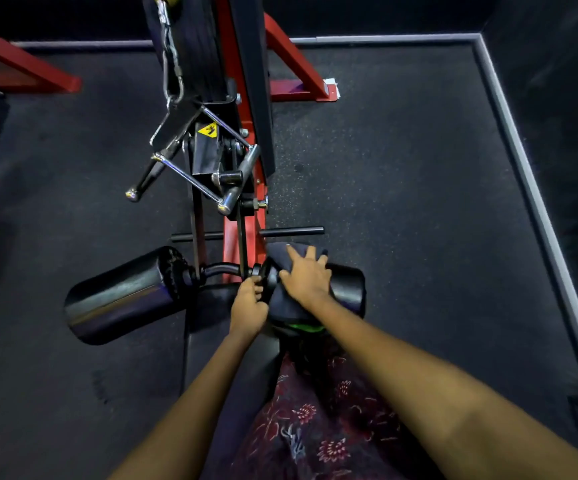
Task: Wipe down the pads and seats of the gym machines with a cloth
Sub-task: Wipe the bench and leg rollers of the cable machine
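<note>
My right hand [306,277] is spread flat, fingers straight, pressing the dark cloth [282,261] onto the right roller pad [348,284], down around 6 o'clock in my view. My left hand [248,304] is curled around the round knob [263,275] at that pad's inner end. The left roller pad [121,299] sits at 8 o'clock, the chrome handle [207,168] hangs at 12.

A dark cloth [282,299] lies draped over the inner end of the right roller pad [348,284], under my flat right hand [306,277]. The left roller pad [124,296], black and glossy, sits bare across the red post from it.
</note>
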